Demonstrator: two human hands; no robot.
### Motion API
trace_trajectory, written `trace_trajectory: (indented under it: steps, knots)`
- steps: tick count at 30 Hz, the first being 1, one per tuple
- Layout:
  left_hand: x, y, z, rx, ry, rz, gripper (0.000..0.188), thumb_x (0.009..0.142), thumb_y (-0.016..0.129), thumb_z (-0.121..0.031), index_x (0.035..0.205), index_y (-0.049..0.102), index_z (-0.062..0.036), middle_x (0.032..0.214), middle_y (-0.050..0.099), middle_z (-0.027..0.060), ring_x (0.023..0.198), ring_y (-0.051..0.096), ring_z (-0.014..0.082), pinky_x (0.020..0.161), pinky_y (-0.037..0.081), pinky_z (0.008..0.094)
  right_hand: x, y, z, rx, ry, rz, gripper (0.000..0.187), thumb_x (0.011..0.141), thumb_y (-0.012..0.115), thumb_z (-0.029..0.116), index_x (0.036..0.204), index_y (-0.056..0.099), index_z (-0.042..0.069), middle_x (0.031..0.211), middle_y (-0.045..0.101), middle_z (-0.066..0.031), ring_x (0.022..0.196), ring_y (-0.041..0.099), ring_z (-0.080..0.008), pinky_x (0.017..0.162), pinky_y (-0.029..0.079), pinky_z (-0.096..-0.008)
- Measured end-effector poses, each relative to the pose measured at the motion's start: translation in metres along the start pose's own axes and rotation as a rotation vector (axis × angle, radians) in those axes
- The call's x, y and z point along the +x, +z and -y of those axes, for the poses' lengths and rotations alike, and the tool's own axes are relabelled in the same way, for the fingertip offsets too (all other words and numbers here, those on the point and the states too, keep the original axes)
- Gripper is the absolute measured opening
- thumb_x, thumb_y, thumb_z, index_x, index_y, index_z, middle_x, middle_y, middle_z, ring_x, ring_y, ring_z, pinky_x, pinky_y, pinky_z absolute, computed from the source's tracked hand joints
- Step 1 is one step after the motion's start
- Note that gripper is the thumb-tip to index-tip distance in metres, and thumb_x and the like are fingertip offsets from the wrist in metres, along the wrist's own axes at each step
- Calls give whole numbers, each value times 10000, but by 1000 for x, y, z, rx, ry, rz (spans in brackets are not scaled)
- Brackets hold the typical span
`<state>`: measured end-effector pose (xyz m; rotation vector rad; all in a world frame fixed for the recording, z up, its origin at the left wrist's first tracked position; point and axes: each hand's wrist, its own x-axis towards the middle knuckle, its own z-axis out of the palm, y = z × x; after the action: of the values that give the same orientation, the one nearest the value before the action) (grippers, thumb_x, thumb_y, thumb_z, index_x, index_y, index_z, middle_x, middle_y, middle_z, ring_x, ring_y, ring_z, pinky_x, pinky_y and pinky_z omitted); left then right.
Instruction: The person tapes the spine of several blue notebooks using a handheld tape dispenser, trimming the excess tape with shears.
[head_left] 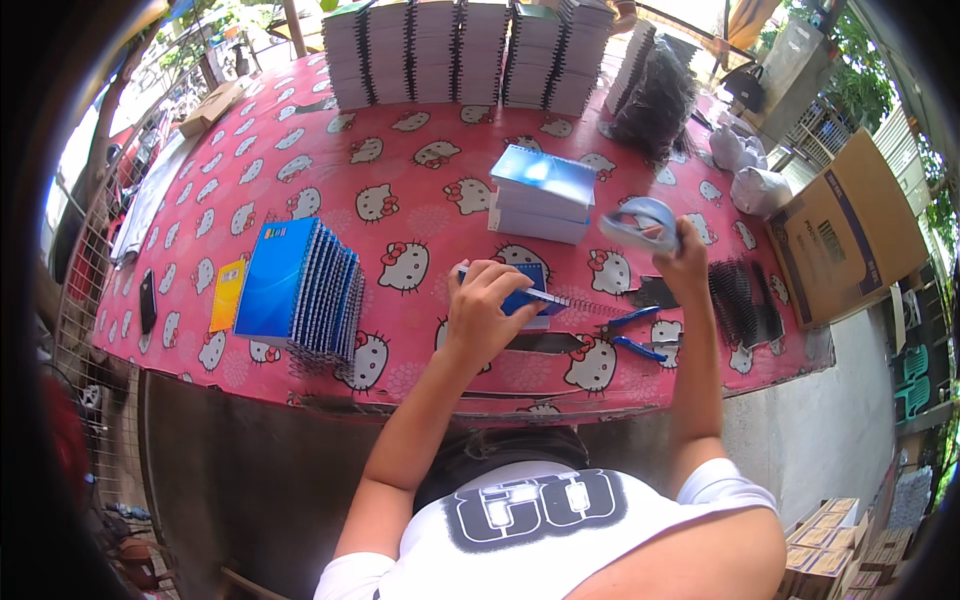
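We wear a white shirt (500, 572) with short sleeves (725, 484) and a large dark block print (535, 508), our left hand (484, 305) and right hand (686, 262) bare.

Watching through the head camera from my remote station, I see large, dark block characters across the white shirt (440, 562). Lettering and a dark printed panel stand on the side of the big cardboard carton (880, 215) at the right, too distorted for me to read fully. Small coloured print sits near the top of the blue notebook cover (272, 290), and labels on the stacked boxes (822, 538) stay illegible to me.
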<state>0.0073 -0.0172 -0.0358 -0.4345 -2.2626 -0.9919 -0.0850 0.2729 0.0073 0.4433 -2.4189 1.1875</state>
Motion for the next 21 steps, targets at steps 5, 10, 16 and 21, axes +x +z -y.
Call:
trace_trajectory:
  steps: [5, 10, 16, 21]
  knots:
    - [10, -1, 0, -6, -14, 59, 280, 642, 840, -235, 845, 700, -102, 871, 681, 23, 947, 597, 216, 928, 355, 420, -23, 28, -4, 163, 8, 358, 239, 808, 675, 92, 1021, 591, 24, 933, 676, -78, 897, 631, -168, 804, 513, -329]
    - [10, 0, -1, -7, -35, 61, 305, 629, 848, -221, 868, 702, -101, 848, 680, 26, 937, 608, 215, 908, 370, 393, -25, 39, -2, 509, 19, 461, 243, 768, 652, 25, 1009, 621, 25, 962, 657, -55, 873, 624, -146, 786, 495, -260]
    - [12, -2, 2, -65, -48, 22, 350, 633, 856, -197, 926, 697, -90, 930, 672, 48, 954, 618, 240, 867, 434, 396, -12, 41, 35, 177, 53, 365, 264, 677, 675, -25, 932, 611, 2, 838, 662, -21, 766, 619, -137, 667, 506, -293]
    - [7, -13, 14, -173, -207, -36, 330, 655, 849, -110, 940, 689, -65, 1096, 627, 68, 972, 622, 233, 800, 514, 347, -12, 47, 37, 491, -2, 427, 235, 664, 643, -43, 889, 615, 17, 799, 639, -15, 730, 574, -93, 613, 467, -257]
